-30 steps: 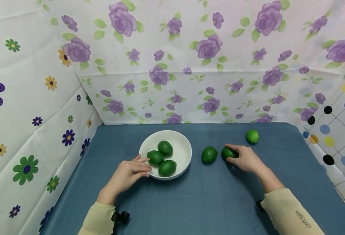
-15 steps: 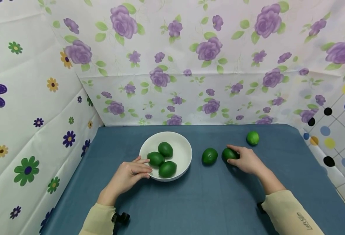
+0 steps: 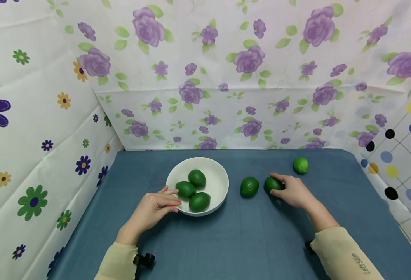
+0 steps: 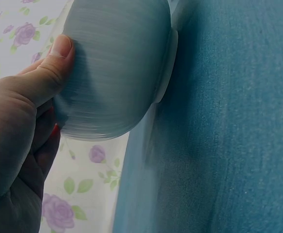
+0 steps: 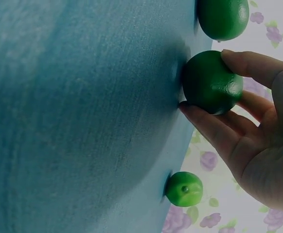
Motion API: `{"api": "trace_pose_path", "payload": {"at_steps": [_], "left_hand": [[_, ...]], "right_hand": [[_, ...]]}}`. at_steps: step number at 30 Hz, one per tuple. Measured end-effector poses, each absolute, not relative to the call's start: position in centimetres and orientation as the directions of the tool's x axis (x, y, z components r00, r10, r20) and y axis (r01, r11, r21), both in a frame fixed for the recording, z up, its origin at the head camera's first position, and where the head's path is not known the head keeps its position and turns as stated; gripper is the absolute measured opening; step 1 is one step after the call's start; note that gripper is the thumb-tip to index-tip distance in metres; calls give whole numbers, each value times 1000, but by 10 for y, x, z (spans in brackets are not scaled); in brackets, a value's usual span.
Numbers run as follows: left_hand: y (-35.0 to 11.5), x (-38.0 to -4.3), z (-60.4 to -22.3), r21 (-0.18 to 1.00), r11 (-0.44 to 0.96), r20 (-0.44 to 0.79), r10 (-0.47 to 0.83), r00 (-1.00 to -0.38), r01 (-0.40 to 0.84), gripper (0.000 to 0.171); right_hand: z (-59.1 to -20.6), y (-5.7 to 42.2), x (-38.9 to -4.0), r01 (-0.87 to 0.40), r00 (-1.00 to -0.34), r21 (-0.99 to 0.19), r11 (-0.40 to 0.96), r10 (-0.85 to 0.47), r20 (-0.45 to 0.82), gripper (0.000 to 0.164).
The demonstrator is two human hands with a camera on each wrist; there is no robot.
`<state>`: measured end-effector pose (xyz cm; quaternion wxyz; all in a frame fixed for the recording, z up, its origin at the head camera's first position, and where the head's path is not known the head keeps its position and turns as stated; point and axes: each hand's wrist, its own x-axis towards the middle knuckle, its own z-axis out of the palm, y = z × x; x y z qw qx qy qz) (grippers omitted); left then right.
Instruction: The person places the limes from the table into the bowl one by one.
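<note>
White floral sheeting point(image 3: 226, 109), creased along one line and printed with purple roses, hangs behind the surface point(image 3: 240, 241), whose blue covering shows a fine grain. To the left, a wrinkled sheet point(image 3: 37, 163) bears bold cartoon flowers; to the right, a dotted sheet point(image 3: 401, 171) carries round spots and thin grey lines.

Both hands are gripping: the left hand point(image 3: 153, 206) pinches the rim of a round white bowl point(image 3: 220, 182), thumb against its outer wall, and the right hand point(image 3: 294, 190) holds a dark green fruit point(image 3: 272, 184) between thumb and fingers. Faint rings run around the bowl's smooth, curved side, above a narrow foot.

The held fruit is plump, with a soft gloss, and sits right of the bowl, low against the surface. Just beside it lies an oval green fruit point(image 3: 249, 186); behind it, near the right hand, rests a brighter, smaller lime point(image 3: 300, 165) with a nub at its end. Three oval fruits point(image 3: 199, 202) lie clustered inside the bowl. Pale sleeves point(image 3: 116, 262) cover the forearms.
</note>
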<state>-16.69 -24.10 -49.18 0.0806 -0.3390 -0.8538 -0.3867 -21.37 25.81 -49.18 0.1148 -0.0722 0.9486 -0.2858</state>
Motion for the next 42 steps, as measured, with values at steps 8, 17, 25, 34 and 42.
{"api": "trace_pose_path", "payload": {"at_steps": [8,17,25,34,42], "left_hand": [[-242,-165,-493,609,476,395,512,-763,634,23],[-238,-170,-491,586,456,437,518,-736,669,24],[-238,-170,-488,591,481,407,516,-754,647,25],[-237,-167,-487,594,479,405,516,-755,646,25],[-240,-168,-490,602,473,406,512,-757,643,24]], "right_hand": [[-493,256,-215,-59,-957,-566,822,-207,-201,71],[-487,257,-219,-95,-961,-546,832,-220,-168,74],[-485,259,-219,-116,-958,-541,833,-237,-159,77],[-487,259,-218,-116,-951,-547,829,-252,-181,78],[-489,261,-218,-117,-950,-556,823,-256,-179,78]]}}
